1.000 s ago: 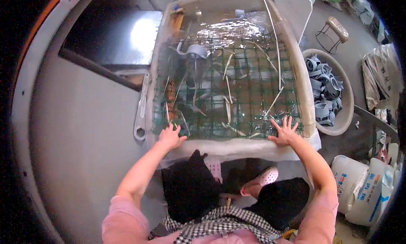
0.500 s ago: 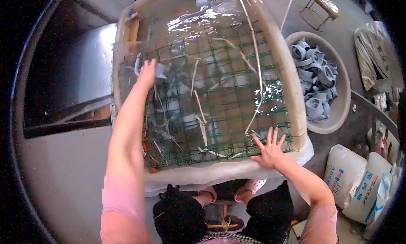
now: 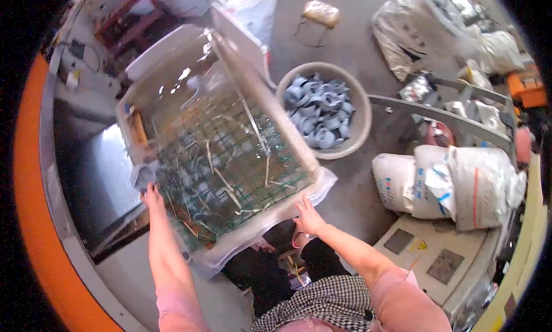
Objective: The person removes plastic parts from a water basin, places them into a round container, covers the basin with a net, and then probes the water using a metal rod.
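Note:
A large tub (image 3: 310, 159) of water holds a green wire mesh (image 3: 247, 142) with thin pale strips (image 3: 223, 181) lying over it. At the tub's left edge my left hand (image 3: 152, 196) grips a grey plastic part (image 3: 145, 175) from below, its fingers closed at the part's lower end. My right hand (image 3: 309, 217) is beside the near right corner of the tub, by the white cloth (image 3: 326, 183) on the rim. Its fingers are spread and nothing is in them.
A round basin (image 3: 363, 116) full of grey ring-shaped parts (image 3: 322, 110) stands right of the tub. Further right are stuffed white sacks (image 3: 434, 182) and a metal rail (image 3: 443, 118). A small stool (image 3: 321, 14) stands behind. A dark metal surface (image 3: 109, 165) lies left.
My left hand has reached into the tub, then moved to its left edge with the grey part. My right hand has shifted off the mesh to the rim. The view has swung right.

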`<state>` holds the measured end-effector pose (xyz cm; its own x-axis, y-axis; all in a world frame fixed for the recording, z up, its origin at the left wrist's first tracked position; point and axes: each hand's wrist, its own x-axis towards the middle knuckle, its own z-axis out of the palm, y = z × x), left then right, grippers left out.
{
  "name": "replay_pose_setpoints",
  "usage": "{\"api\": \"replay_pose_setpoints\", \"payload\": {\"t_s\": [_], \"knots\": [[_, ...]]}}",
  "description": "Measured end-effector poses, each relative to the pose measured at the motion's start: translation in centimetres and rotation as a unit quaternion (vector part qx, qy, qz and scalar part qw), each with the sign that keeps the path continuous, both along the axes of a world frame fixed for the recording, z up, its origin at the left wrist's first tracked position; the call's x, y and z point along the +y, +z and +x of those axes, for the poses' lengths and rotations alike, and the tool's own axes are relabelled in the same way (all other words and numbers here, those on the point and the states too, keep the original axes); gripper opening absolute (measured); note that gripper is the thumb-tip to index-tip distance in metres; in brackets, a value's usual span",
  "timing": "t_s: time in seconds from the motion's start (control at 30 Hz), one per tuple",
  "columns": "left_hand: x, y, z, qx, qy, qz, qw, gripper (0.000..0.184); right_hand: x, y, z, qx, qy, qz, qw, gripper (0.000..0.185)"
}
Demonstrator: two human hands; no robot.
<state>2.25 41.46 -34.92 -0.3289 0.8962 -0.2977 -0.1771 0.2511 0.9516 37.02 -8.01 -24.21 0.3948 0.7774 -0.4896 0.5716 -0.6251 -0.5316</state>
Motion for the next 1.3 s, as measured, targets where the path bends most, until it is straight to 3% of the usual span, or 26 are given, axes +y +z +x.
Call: {"api": "replay_pose_setpoints", "payload": {"t_s": [0.1,0.13,0.17,0.2,0.23,0.3,0.33,0.4,0.5,0.57,0.7,0.73,0.8,0.9,0.93,1.03,1.1,1.17,1.23,1.3], "knots": [[-0.6,1.2,-2.5,0.070,-0.125,0.059,0.988,0.035,-3.3,8.1,1.6,0.024,0.033,-0.040,0.998,0.061],[-1.3,3.9,-1.4,-0.033,-0.092,0.038,0.994,0.033,-4.2,10.8,2.2,-0.003,0.073,-0.067,0.995,0.060],[-2.0,6.7,-0.3,-0.133,-0.049,0.019,0.990,0.033,-5.5,13.3,2.4,0.010,-0.013,-0.056,0.998,0.059],[-3.6,10.9,1.9,-0.287,0.017,-0.029,0.957,0.036,-6.5,15.5,2.8,0.022,-0.096,-0.040,0.994,0.059],[-5.0,14.1,4.2,-0.293,0.003,-0.026,0.956,0.036,-7.4,16.8,3.3,-0.018,-0.113,-0.009,0.993,0.059],[-8.3,19.8,6.8,-0.318,0.077,-0.101,0.940,0.047,-8.4,20.8,4.8,-0.027,-0.166,0.020,0.985,0.059],[-9.4,21.4,7.6,-0.296,0.068,-0.134,0.943,0.057,-8.6,22.4,5.7,-0.031,-0.211,0.044,0.976,0.058],[-11.0,24.1,9.8,-0.281,0.070,-0.165,0.943,0.061,-9.3,24.5,8.2,-0.076,-0.244,0.076,0.964,0.058],[-11.6,24.9,12.9,-0.278,0.071,-0.203,0.936,0.061,-10.7,25.3,13.5,-0.103,-0.274,0.124,0.948,0.055],[-12.7,24.4,15.0,-0.260,0.027,-0.166,0.951,0.059,-10.7,26.7,18.1,-0.075,-0.317,0.101,0.940,0.053],[-17.2,26.7,20.9,-0.183,-0.017,-0.144,0.972,0.058,-12.6,23.0,30.0,-0.097,-0.278,0.131,0.947,0.051],[-19.0,27.7,22.4,-0.143,-0.006,-0.146,0.979,0.058,-12.6,22.8,33.6,-0.121,-0.253,0.128,0.951,0.049],[-21.0,28.8,25.2,-0.180,0.138,-0.225,0.948,0.060,-13.4,23.9,40.1,-0.068,-0.243,0.160,0.955,0.048],[-24.6,32.3,30.2,-0.131,0.187,-0.201,0.953,0.061,-15.4,27.0,48.1,-0.087,-0.239,0.184,0.949,0.046],[-26.2,32.9,31.2,-0.111,0.106,-0.120,0.981,0.062,-16.2,28.2,50.4,-0.088,-0.233,0.184,0.951,0.046],[-27.0,34.7,33.0,-0.073,0.130,-0.168,0.975,0.058,-18.2,31.6,55.3,-0.078,-0.305,0.173,0.933,0.043],[-27.5,35.0,34.8,0.025,0.162,-0.175,0.971,0.051,-19.3,32.4,58.3,-0.116,-0.307,0.174,0.928,0.041],[-28.3,33.9,35.9,0.011,0.127,-0.185,0.974,0.048,-20.4,32.6,60.7,-0.126,-0.306,0.175,0.927,0.041],[-29.2,33.4,38.2,0.001,0.093,-0.190,0.977,0.046,-20.9,31.7,62.7,-0.208,-0.316,0.206,0.903,0.036],[-29.1,32.8,42.9,-0.032,0.117,-0.222,0.967,0.044,-21.0,31.2,64.4,-0.142,-0.361,0.238,0.890,0.034]]}}
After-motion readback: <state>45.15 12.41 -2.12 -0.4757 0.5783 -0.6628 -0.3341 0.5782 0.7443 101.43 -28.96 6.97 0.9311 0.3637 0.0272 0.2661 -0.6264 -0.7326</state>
